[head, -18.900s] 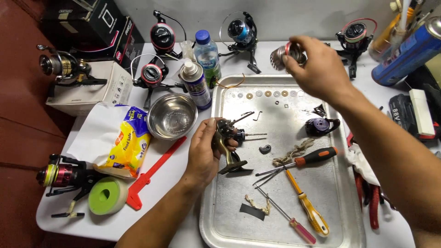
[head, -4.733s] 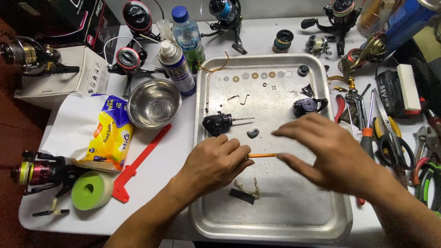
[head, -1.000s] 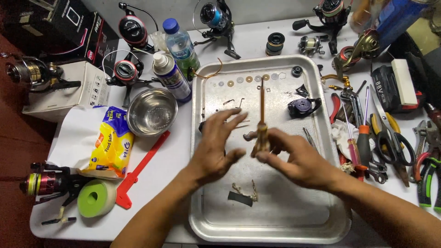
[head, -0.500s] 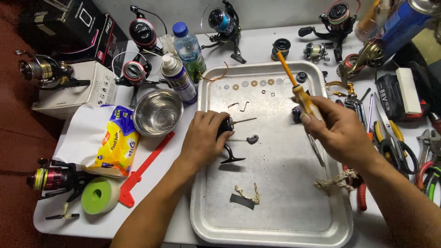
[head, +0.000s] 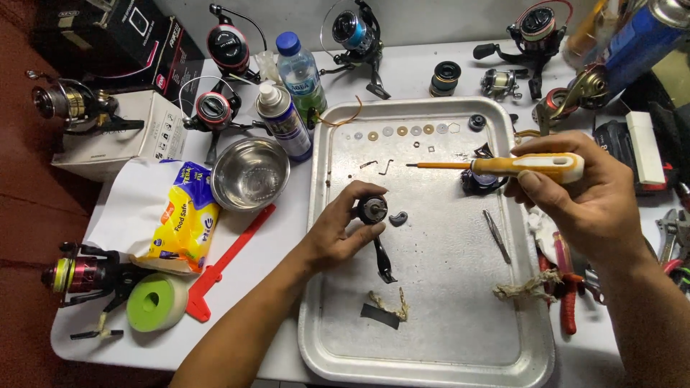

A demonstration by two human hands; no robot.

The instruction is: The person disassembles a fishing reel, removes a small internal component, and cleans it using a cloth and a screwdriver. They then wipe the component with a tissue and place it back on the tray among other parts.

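1. A black fishing reel body point(head: 374, 215) is gripped on the metal tray point(head: 431, 359) by the left hand point(head: 338, 233), fingers closed around it.
2. A yellow-handled screwdriver point(head: 517, 165) is held level above the tray by the right hand point(head: 589, 201), fingers clamped on its handle.
3. A row of small washers point(head: 402, 131) is laid near the tray's far rim.

Light: bright, even, falling from overhead.
Shadows: soft, lying short beside the left hand point(head: 338, 233).
Glare: showing on the metal tray point(head: 460, 345) and steel bowl point(head: 250, 172).
Focus: staying sharp centrally; edges bending slightly.

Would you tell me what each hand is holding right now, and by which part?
The right hand grips a screwdriver by its yellow handle. The left hand holds a dark reel body by its side, on the tray.
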